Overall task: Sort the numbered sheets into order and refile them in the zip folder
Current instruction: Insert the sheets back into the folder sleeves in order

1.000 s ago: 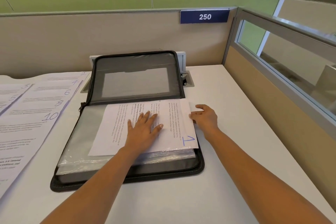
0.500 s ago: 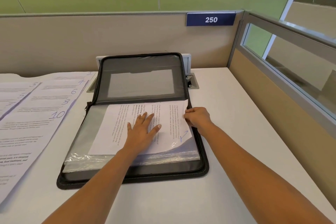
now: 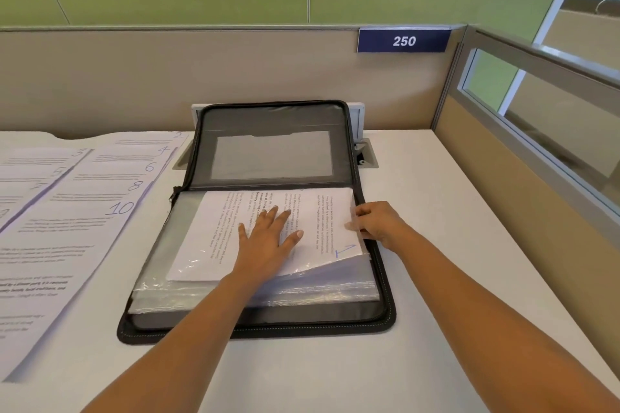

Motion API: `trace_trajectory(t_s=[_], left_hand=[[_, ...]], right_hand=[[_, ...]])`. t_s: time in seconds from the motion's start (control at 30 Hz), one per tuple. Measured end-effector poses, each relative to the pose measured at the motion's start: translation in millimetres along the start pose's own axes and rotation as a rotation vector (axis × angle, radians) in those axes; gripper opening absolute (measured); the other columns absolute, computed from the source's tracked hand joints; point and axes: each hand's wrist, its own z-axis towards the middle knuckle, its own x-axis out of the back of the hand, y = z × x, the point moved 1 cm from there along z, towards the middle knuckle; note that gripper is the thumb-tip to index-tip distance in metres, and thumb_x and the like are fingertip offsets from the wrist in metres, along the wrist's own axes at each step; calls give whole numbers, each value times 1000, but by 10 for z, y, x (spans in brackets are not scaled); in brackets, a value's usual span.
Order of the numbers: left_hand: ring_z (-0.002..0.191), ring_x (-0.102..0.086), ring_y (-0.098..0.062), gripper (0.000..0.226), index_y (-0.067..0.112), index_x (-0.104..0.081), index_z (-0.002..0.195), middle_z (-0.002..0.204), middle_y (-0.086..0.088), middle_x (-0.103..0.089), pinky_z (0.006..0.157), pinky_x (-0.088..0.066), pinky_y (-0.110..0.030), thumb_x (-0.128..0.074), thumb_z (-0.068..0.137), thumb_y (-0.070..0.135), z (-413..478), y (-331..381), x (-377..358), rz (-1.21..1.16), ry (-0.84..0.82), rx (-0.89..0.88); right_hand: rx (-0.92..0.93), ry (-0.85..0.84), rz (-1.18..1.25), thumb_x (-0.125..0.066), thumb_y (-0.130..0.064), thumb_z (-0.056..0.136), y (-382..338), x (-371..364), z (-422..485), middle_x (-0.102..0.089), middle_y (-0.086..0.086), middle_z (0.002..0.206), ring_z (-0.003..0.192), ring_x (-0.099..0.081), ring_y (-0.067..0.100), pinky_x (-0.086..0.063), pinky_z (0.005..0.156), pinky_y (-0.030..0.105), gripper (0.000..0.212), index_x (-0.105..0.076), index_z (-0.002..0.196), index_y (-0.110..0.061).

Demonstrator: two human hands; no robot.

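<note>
Folder [image 3: 255,329]: black zip case lying open on a white desk [image 3: 453,261], its lid [image 3: 271,151] tilted up against the partition behind, with a clear pocket inside the lid.

Sleeves [image 3: 302,288]: a stack of clear plastic sleeves fills the folder's lower half.

Sheet 1 [image 3: 214,238]: printed page on top of that stack, turned sideways, with a blue "1" at its near right corner. Glare across its near left part suggests plastic over it; how far it sits inside a sleeve cannot be told.

Left hand [image 3: 268,238]: flat on the middle of sheet 1, fingers straight and spread, pressing down and holding nothing.

Right hand [image 3: 379,225]: at the folder's right edge, fingers curled, fingertips pinching the right edge of sheet 1; whether sleeve plastic is pinched with it cannot be told.

Sheets [image 3: 84,211]: left of the folder, two overlapped columns on the desk, numbers 2, 4, 6, 8, 10 nearer the folder and 3, 5, 7 beyond.

Sign [image 3: 403,41]: blue plate reading 250, on the partition above and right of the folder.
</note>
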Motion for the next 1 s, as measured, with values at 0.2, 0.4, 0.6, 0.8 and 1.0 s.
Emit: trace_trajectory(t_s=[0.2,0.4,0.6,0.8,1.0], left_hand=[[147,-3,-16,57,29,-22,148,159,5,-5,114,7,-51,-30,97,52,20,-33,86,-9,12,-7],[147,-3,-16,57,31,-22,148,159,5,-6,113,6,-54,-30,96,53,28,-79,105,-3,-9,8],[146,-2,-16,56,31,-21,148,159,6,-5,113,6,-54,-29,97,53,20,-73,68,8,-40,14],[146,-2,-16,56,31,-21,148,159,6,-5,113,6,-54,-29,97,52,3,-62,55,2,-44,-8],[146,0,-15,58,31,-16,149,159,6,-3,113,6,-54,-27,97,53,5,-131,37,62,-57,4]], right_hand=[[-73,-118,-81,-59,11,84,-142,158,-38,-60,15,112,96,-58,24,-54,65,26,29,-60,113,6],[-37,-126,-109,-59,9,85,-145,169,0,-61,14,110,95,-58,23,-51,77,29,29,-61,113,5],[19,-131,-86,-66,4,81,-114,-64,47,-63,19,114,101,-63,31,-55,70,27,25,-62,106,3],[282,101,-273,-77,-13,76,-31,7,20,-62,4,86,77,-58,15,-44,59,10,22,-65,93,-7],[627,-83,-526,-64,-25,88,182,169,-20,-56,-2,131,112,-52,6,-39,98,21,26,-70,109,-13]])
